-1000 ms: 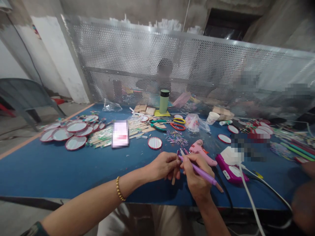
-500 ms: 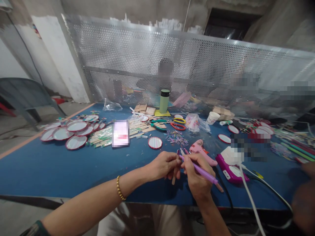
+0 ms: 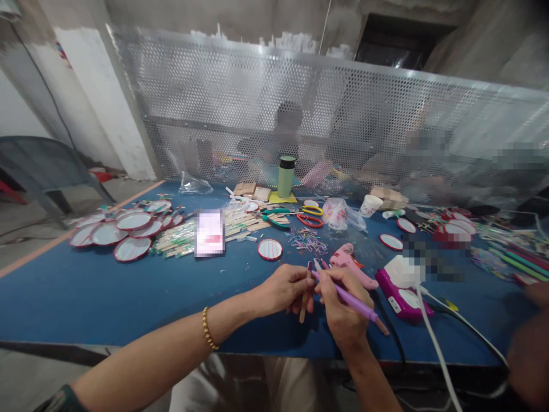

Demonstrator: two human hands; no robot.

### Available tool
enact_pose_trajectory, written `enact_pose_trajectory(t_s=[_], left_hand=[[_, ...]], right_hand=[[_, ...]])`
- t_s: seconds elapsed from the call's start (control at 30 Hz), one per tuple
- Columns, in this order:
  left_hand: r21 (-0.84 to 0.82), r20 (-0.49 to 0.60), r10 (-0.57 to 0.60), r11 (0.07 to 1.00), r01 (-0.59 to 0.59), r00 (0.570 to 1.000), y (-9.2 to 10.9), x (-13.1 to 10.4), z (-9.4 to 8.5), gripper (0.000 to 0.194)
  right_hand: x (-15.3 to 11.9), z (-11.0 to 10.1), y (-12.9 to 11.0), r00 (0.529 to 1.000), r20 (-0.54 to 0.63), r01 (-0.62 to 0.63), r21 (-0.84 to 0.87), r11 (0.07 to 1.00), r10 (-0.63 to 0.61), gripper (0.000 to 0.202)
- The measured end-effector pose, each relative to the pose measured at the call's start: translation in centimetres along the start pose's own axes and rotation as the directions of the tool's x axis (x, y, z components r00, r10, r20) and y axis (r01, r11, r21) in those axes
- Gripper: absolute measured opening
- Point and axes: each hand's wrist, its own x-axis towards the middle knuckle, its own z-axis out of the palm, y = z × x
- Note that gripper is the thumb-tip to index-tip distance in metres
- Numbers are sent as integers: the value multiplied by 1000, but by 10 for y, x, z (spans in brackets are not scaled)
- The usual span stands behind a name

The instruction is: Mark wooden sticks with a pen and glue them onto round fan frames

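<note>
My left hand (image 3: 289,286) is closed on a flat wooden stick (image 3: 303,309), held nearly upright with a dark purple patch at its top. In my right hand (image 3: 347,303) is a purple marker pen (image 3: 358,303), slanted with its front end close to the stick's top. Whether the pen's tip touches the stick I cannot tell. Just behind my right fingers lies a pink hot glue gun (image 3: 349,266). A round red-rimmed mirror (image 3: 270,249) lies on the blue table (image 3: 171,303) beyond my left hand.
Several round mirrors (image 3: 132,249) and wrapped sticks (image 3: 175,236) pile up at left. A phone (image 3: 210,233), pliers (image 3: 278,220), coloured bits (image 3: 309,240) and a green bottle (image 3: 286,177) stand or lie behind. Right are a magenta power strip (image 3: 401,300), cables and another person's arm (image 3: 529,349).
</note>
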Motion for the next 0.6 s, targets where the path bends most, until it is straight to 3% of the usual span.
enact_pose_trajectory(t_s=[0.6], left_hand=[[29,-10,-3,1000,3,1000,2,-1,0,56]], right_hand=[[0,0,-2,1000,19,-9,10,1000,9,18]])
